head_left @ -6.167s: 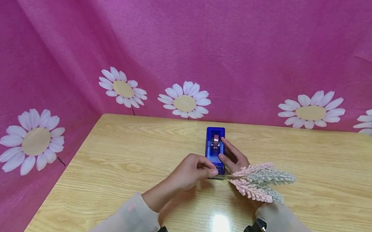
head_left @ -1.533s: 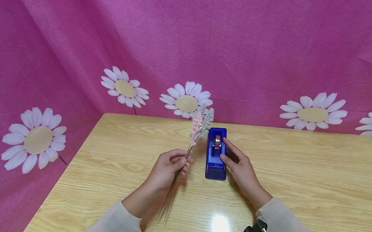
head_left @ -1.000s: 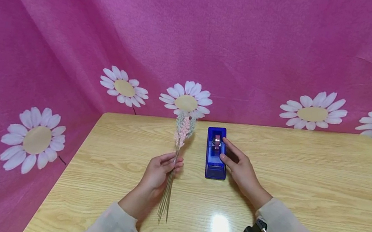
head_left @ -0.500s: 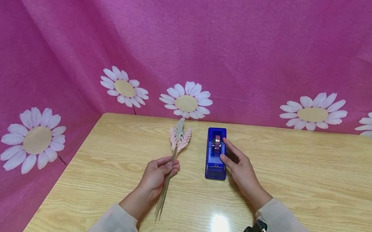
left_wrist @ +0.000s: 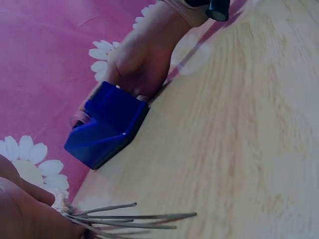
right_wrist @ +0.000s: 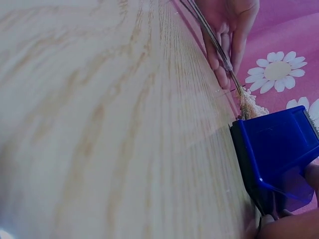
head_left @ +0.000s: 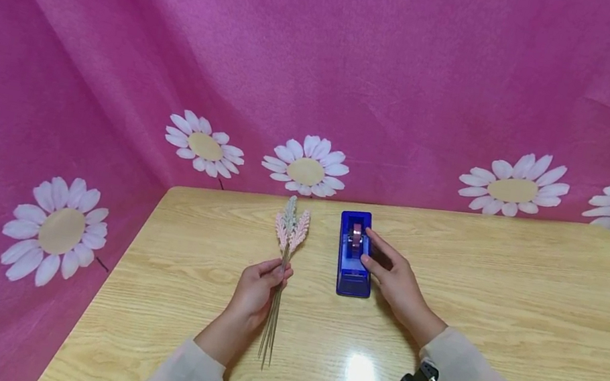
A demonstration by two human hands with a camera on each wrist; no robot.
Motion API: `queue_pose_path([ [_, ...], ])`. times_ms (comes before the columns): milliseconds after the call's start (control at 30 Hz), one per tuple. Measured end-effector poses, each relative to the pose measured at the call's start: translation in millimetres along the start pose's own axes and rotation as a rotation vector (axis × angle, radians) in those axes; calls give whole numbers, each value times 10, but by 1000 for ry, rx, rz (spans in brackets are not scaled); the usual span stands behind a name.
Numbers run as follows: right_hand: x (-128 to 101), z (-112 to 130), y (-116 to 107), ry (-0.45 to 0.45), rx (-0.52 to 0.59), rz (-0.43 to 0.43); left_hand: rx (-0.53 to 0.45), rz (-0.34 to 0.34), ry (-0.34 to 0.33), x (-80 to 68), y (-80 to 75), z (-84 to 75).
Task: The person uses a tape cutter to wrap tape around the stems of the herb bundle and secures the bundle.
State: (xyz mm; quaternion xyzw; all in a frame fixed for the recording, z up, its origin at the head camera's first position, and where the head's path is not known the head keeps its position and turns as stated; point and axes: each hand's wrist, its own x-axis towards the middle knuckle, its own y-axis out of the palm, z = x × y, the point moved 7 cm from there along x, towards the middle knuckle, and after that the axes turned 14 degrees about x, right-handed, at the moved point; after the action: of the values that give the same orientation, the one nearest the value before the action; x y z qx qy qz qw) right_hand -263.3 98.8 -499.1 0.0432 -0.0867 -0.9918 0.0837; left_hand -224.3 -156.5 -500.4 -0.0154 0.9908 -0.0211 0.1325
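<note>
My left hand [head_left: 255, 289] pinches a small bunch of artificial flower stems [head_left: 272, 321] between thumb and fingers. Pink and grey-green flower heads [head_left: 291, 225] point toward the back of the table, and the bare stem ends spread toward me. A shiny, clear-looking patch shows on the stems [right_wrist: 228, 65] in the right wrist view. To their right stands a blue tape dispenser [head_left: 352, 283] with a roll of tape [head_left: 356, 236] in it. My right hand [head_left: 401, 286] grips the dispenser's right side, thumb tip over its edge; some of its fingers are hidden.
The wooden table [head_left: 505, 307] reaches back to a magenta cloth [head_left: 409, 86] printed with white daisies. That cloth also rises along the left side. Black cameras sit at both wrists, and light glares off the tabletop near its front.
The flower bunch has come away from the dispenser's front end to the left and turned from sideways to pointing away from me. My right hand stays at the dispenser.
</note>
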Motion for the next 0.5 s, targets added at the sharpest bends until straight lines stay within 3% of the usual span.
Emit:
queue_pose_path([
  [233,14,3,0,3,29,2,-2,52,21,-39,8,-116],
  [500,-6,6,-22,-17,8,-1,63,84,0,-72,-26,-111],
])
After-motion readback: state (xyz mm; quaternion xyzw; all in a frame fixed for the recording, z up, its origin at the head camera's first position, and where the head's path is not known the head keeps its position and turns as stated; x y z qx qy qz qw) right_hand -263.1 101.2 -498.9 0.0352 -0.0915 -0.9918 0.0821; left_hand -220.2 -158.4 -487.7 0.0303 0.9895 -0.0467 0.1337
